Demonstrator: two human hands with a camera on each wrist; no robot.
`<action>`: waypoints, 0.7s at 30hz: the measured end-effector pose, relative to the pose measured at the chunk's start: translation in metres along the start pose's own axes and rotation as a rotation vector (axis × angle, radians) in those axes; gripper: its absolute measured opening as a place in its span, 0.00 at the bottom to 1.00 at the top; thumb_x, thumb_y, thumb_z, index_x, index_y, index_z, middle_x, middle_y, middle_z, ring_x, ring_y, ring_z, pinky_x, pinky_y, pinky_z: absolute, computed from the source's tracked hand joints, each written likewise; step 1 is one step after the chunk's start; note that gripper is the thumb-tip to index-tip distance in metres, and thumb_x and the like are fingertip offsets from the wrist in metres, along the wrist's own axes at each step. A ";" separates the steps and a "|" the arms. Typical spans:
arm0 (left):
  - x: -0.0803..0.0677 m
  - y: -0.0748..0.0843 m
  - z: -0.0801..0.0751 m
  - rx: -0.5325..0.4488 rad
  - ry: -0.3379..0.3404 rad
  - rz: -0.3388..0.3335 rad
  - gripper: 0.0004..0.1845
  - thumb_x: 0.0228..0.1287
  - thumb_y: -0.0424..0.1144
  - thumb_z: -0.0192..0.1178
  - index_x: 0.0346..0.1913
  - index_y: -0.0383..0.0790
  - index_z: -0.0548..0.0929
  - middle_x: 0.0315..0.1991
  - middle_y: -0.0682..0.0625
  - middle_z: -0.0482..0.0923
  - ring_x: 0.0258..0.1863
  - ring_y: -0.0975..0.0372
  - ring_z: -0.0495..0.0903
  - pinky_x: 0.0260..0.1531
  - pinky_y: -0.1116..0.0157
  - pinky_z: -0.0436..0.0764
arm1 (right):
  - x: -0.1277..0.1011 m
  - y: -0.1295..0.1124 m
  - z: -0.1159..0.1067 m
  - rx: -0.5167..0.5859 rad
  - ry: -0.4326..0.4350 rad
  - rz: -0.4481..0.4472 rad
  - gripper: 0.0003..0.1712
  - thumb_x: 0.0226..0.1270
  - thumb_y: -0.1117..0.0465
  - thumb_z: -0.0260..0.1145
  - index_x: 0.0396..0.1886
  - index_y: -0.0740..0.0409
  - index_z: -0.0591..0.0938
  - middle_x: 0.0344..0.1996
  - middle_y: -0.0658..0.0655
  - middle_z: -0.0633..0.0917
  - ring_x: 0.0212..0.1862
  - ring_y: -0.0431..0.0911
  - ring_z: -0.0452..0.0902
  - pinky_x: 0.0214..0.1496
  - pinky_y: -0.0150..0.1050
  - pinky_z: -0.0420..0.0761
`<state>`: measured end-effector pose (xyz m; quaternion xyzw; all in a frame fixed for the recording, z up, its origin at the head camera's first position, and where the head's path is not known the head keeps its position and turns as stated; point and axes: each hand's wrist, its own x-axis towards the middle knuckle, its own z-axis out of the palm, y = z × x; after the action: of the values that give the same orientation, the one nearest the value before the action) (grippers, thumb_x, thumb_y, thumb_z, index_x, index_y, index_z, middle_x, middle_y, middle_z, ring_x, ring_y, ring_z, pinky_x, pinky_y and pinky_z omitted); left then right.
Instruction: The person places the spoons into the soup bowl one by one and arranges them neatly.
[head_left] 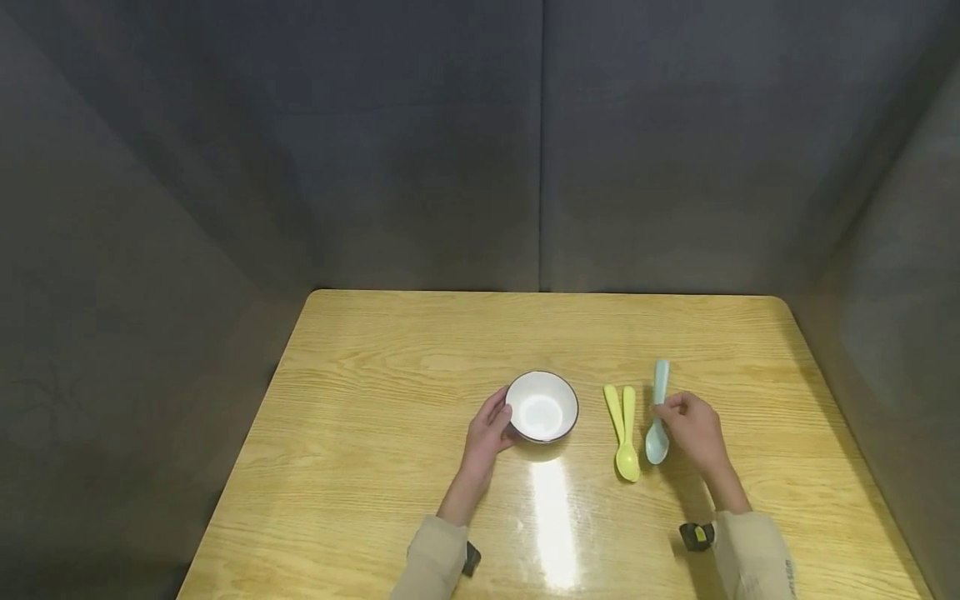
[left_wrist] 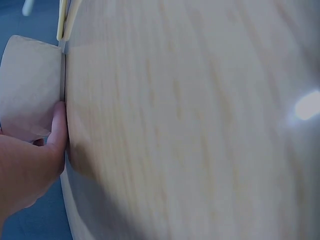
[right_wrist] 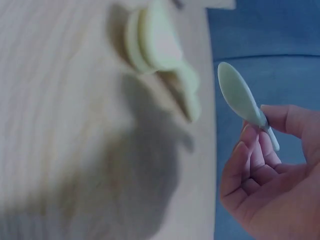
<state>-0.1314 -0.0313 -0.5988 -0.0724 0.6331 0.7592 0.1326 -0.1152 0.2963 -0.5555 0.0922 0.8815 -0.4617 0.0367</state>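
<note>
A white bowl with a dark rim (head_left: 542, 408) is near the middle of the table, its inside facing up. My left hand (head_left: 486, 435) grips it from the left, thumb at the rim and fingers around the side; the left wrist view shows the bowl's pale outer wall (left_wrist: 31, 87). In my right hand (head_left: 696, 429) a light blue spoon (head_left: 657, 446) is pinched by the handle, bowl end toward me. The right wrist view has this spoon (right_wrist: 237, 92) raised off the table between thumb and fingertips. Between the hands lie two yellow spoons (head_left: 627, 467), their bowl ends stacked and handles spread.
The wooden table (head_left: 375, 367) has rounded far corners. Dark grey curtain-like walls (head_left: 420, 167) stand behind it and along both sides. A bright light reflection (head_left: 553, 525) shows on the tabletop in front of the bowl.
</note>
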 end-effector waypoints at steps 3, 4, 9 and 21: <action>0.000 0.000 0.000 -0.003 -0.002 0.006 0.27 0.82 0.42 0.53 0.78 0.39 0.67 0.76 0.38 0.66 0.70 0.45 0.72 0.56 0.55 0.86 | 0.000 -0.012 -0.001 0.081 0.013 0.015 0.17 0.78 0.59 0.62 0.49 0.74 0.77 0.31 0.57 0.83 0.34 0.43 0.79 0.35 0.31 0.83; 0.000 0.000 0.000 -0.002 -0.002 0.007 0.27 0.82 0.42 0.53 0.78 0.39 0.67 0.76 0.38 0.66 0.70 0.45 0.72 0.55 0.56 0.86 | 0.000 -0.015 -0.001 0.110 0.021 0.018 0.17 0.78 0.59 0.63 0.50 0.73 0.77 0.30 0.55 0.83 0.33 0.42 0.79 0.36 0.30 0.83; 0.001 -0.001 0.000 -0.022 -0.010 0.013 0.27 0.82 0.42 0.54 0.78 0.39 0.67 0.76 0.38 0.65 0.71 0.45 0.72 0.56 0.56 0.86 | -0.001 -0.031 0.001 0.247 0.056 0.012 0.16 0.75 0.63 0.64 0.51 0.73 0.77 0.29 0.51 0.86 0.33 0.37 0.80 0.40 0.31 0.85; 0.001 -0.002 0.001 -0.013 0.006 0.014 0.26 0.82 0.41 0.53 0.77 0.39 0.68 0.76 0.38 0.66 0.68 0.45 0.74 0.54 0.57 0.87 | -0.003 -0.063 0.020 0.535 0.043 0.026 0.08 0.73 0.69 0.63 0.44 0.67 0.73 0.25 0.43 0.86 0.30 0.38 0.85 0.39 0.32 0.88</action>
<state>-0.1315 -0.0298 -0.6004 -0.0711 0.6292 0.7638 0.1252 -0.1252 0.2451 -0.5156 0.1196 0.7275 -0.6756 -0.0020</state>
